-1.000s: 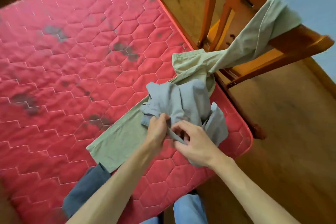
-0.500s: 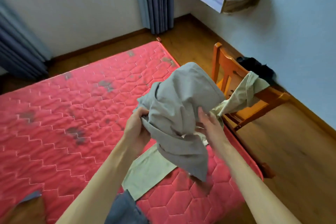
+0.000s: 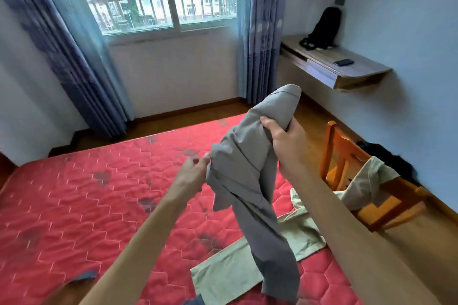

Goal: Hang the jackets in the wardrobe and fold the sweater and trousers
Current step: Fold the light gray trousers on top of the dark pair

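Right hand (image 3: 282,136) is clenched round the upper part of the grey garment (image 3: 247,171) and holds it up in the air, above the near right corner of the red mattress (image 3: 86,205). The garment hangs bunched and twisted, its tail dropping toward 6 o'clock. It is probably held high so the cloth falls free and its shape shows.

Left hand (image 3: 193,173) is at 9 o'clock of the bundle, fingertips at its edge. Blur there; cannot tell whether they pinch the cloth or only touch it. It looks like a search for a hem or shoulder, to spread the piece out. My guess is the step is sorting out which garment this is and opening it before hanging or folding.

Pale green trousers (image 3: 247,262) lie flat on the mattress under the bundle, and the far end runs to 3 o'clock and drapes over the wooden chair (image 3: 339,153), just beside the bed. They are not folded yet. A scrap of blue cloth (image 3: 84,276) sits at 7 o'clock on the mattress.

A wall bench (image 3: 359,74) at 2 o'clock carries a black backpack (image 3: 324,25) and a phone (image 3: 343,62). No wardrobe is in view, so any hanging means turning away.
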